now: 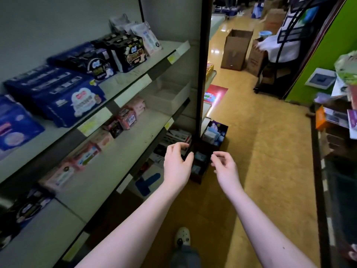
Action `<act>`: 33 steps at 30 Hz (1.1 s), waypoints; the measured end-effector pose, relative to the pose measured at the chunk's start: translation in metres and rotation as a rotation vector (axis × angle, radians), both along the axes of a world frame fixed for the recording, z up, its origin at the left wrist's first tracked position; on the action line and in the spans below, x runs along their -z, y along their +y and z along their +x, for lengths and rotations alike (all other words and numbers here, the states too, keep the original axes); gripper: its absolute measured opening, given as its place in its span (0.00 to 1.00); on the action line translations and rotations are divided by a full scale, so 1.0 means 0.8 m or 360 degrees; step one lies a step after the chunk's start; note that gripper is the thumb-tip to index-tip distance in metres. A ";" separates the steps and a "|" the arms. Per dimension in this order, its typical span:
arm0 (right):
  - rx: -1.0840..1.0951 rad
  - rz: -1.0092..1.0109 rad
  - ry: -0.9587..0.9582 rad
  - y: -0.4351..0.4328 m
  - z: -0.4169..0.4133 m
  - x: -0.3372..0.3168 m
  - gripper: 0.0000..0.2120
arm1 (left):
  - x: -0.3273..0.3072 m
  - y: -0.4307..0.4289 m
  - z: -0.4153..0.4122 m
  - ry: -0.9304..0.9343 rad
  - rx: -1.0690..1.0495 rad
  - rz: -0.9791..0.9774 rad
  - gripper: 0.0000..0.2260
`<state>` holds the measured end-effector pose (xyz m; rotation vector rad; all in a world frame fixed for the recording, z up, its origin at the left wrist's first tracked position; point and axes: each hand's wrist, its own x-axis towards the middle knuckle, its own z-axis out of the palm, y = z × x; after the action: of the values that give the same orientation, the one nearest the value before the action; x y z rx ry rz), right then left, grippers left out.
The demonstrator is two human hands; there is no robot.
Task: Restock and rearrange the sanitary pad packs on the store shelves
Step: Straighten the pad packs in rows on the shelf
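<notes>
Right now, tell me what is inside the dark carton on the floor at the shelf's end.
The dark carton holds pale blue and white packs at its open top. More blue packs show lower, between the left hand and right hand. Anything beneath is covered.

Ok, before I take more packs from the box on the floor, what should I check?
1. Left hand free: ok, it holds nothing.
2. Right hand free: ok, it holds nothing.
3. Stock in the floor box: ok, blue packs show inside.
4. Room on the middle shelf: ok, bare stretch in front of the pink packs.
5. Pack type matches the shelf labels: cannot tell, blurred.
</notes>
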<state>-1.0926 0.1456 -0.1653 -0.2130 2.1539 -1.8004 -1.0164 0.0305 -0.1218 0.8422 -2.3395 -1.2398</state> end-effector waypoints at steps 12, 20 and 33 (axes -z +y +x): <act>0.0085 0.0219 -0.0032 -0.088 -0.184 0.029 0.04 | 0.043 -0.103 -0.204 -0.0013 0.0165 0.0369 0.11; -0.0030 0.0297 -0.0134 -0.114 -0.307 0.068 0.06 | 0.087 -0.131 -0.320 -0.0088 0.0028 0.0587 0.09; -0.0385 0.0477 -0.0277 -0.136 -0.522 0.142 0.08 | 0.145 -0.117 -0.503 -0.0385 -0.0265 0.0436 0.10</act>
<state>-1.5100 0.0368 -0.2789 -0.2244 2.1360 -1.2980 -1.4191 -0.0627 -0.2380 1.3153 -2.2491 -1.4772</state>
